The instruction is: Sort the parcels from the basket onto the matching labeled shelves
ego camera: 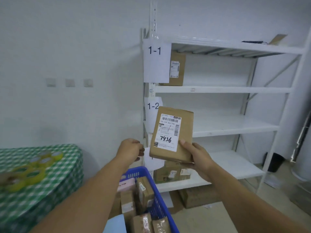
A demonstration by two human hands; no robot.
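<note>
Beneath my forearms sits the blue basket (158,209). My right hand (200,157) clamps a brown parcel (173,135) by its lower corner, before the white shelves (218,89); my left hand (131,148) beside it curls loosely, empty.

yellow tape rolls (33,169) on green checked tablecloth (55,192), three wall switches (69,82), black bin (275,162)

Parcel (173,158) brown, label (168,132) white with black digits — basket (157,207) blue; tablecloth (55,190) green-white check; shelf rack (218,89) white; tape rolls (30,174) yellow.
</note>
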